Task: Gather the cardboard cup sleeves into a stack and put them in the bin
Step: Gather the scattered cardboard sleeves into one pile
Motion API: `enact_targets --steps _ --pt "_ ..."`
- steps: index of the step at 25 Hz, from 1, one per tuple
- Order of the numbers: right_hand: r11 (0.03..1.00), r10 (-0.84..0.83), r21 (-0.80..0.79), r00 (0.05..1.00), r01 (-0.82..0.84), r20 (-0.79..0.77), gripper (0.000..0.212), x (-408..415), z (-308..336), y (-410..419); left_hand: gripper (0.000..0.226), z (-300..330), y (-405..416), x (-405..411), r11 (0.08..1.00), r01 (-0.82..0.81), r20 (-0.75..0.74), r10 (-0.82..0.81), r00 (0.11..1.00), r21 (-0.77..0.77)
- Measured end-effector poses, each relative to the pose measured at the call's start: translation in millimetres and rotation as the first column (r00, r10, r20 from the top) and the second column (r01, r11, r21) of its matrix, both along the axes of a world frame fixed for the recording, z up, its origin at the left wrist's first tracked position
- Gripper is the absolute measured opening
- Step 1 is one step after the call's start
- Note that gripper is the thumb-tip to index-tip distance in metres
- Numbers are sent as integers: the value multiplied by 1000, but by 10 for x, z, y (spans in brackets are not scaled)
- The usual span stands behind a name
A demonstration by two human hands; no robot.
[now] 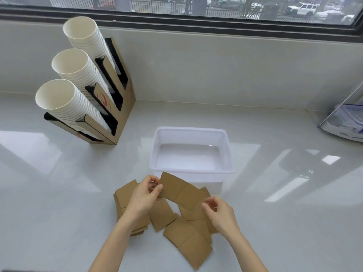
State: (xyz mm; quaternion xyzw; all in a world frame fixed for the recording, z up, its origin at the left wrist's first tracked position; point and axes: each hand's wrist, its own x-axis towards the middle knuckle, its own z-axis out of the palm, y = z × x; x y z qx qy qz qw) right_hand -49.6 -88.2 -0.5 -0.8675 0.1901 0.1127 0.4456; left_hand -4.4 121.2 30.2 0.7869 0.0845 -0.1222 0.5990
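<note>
A flat brown cardboard cup sleeve (181, 190) is held up off the bench between the two hands, slanting from upper left down to lower right, just in front of the near wall of the bin. The left hand (145, 195) pinches its upper left end between thumb and fingers; the right hand (219, 212) pinches its lower right end the same way. Below and around the hands, the other brown cardboard sleeves (188, 238) lie loose and overlapping on the glossy white bench (59, 193). A rough pile of them (125, 193) sits under the left wrist, and several more fan out toward the near edge between the two forearms.

Just beyond the held sleeve stands the translucent white rectangular plastic bin (191, 132), open at the top, with nothing visible inside. Well to the left, near the wall, a brown cardboard cup holder (121, 114) carries three slanting stacks of white paper cups (64, 99). At the far right edge a clear plastic lidded container (345, 122) leans by the wall, below the window (196, 6).
</note>
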Motion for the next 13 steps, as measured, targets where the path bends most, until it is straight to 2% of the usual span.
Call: enact_targets --steps 3,6,13 --pt "947 133 -277 983 -164 -126 42 -25 -65 105 14 -9 74 18 998 -59 -2 59 998 -24" --pt "872 155 -439 973 -217 -172 53 -7 -58 220 14 -12 110 15 996 -84 -7 84 996 -39" --pt "853 132 -477 973 -209 -191 49 8 -82 357 13 -20 150 -11 992 -119 -21 118 993 -49"
